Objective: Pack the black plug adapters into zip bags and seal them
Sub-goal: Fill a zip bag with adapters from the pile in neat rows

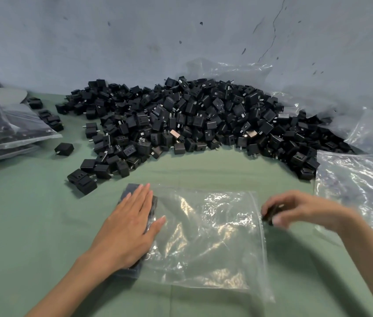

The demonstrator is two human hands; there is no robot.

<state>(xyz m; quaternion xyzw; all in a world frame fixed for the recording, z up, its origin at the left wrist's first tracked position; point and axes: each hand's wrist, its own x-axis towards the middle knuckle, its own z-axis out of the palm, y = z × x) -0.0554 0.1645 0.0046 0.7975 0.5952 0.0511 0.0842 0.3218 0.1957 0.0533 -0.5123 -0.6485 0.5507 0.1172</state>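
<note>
- Risk, entry: the zip bag [215, 243] lies slack on the green table cover [44, 225], and whether its mouth at the right edge is parted cannot be told. An adapter pushed against a shut lip would likely crumple the film or shove the bag leftward.
- Risk, shift: adapters already inside [133, 187] sit at the closed left end. If the pressing hand lifts, they may slide toward the mouth.
- Risk, seal: a prong left across the zip track would probably stop it closing.
- Left hand [130, 227]: palm down, fingers [143, 193] straight and close together, thumb out, pressing the film over the packed adapters.
- Right hand [299, 209]: blurred, fingers [279, 200] curled, pinching one black adapter [272, 212] just beside the bag's mouth.
- Stock: loose adapter pile [192, 120] behind the bag, against the wall.
</note>
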